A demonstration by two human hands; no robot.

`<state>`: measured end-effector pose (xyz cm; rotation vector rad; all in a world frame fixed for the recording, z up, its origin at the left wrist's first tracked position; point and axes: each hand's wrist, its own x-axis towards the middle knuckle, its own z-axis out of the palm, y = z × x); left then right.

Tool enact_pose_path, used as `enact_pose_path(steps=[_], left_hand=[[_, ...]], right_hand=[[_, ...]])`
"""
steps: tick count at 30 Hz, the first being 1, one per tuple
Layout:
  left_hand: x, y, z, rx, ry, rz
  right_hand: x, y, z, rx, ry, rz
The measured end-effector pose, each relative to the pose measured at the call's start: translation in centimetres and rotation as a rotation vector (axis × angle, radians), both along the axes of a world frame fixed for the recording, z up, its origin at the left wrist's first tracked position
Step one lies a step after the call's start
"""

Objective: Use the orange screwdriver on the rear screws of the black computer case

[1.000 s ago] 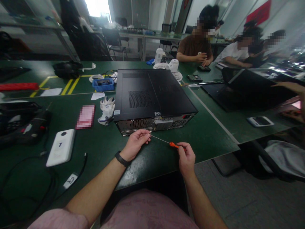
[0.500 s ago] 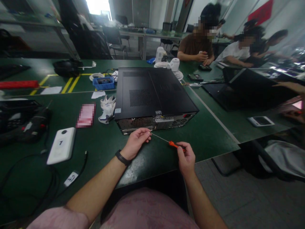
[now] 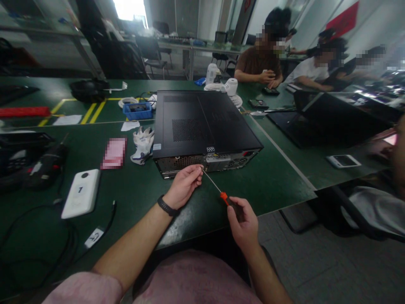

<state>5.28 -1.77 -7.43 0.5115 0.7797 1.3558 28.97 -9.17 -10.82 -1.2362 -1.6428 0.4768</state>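
A black desktop computer case (image 3: 202, 122) lies flat on the green table, its ported rear panel facing me. My right hand (image 3: 246, 220) is wrapped round the handle of an orange-and-dark screwdriver (image 3: 224, 196). Its thin shaft slants up and left to the fingertips of my left hand (image 3: 184, 185). Those fingers are pinched together at the tip, just in front of the rear panel. Whatever is between them is too small or hidden to make out. Whether the tip touches the case I cannot tell.
Left of the case lie white gloves (image 3: 142, 145), a blue bin (image 3: 137, 110), a white power bank-like device (image 3: 81, 193) and a power drill (image 3: 47, 166). White fans (image 3: 232, 86) stand behind it. At right are a phone (image 3: 343, 161), dark panels (image 3: 335, 120) and several seated people.
The screwdriver's handle has swung left and down, so its shaft is steeper. My left hand has moved slightly up and right, nearer the rear panel, still pinched.
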Motion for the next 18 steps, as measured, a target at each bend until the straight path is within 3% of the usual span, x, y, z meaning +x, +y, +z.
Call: enact_pose_path(steps=[10,18], left_hand=[[1.8,1.1,3.0,-0.03,-0.206,-0.064],[2.5,1.6,3.4,-0.117,-0.357,-0.046]], right_hand=[[-0.7,-0.7,2.8,0.226,-0.229,-0.038],[-1.8,-0.7,3.4,0.226,-0.3,-0.068]])
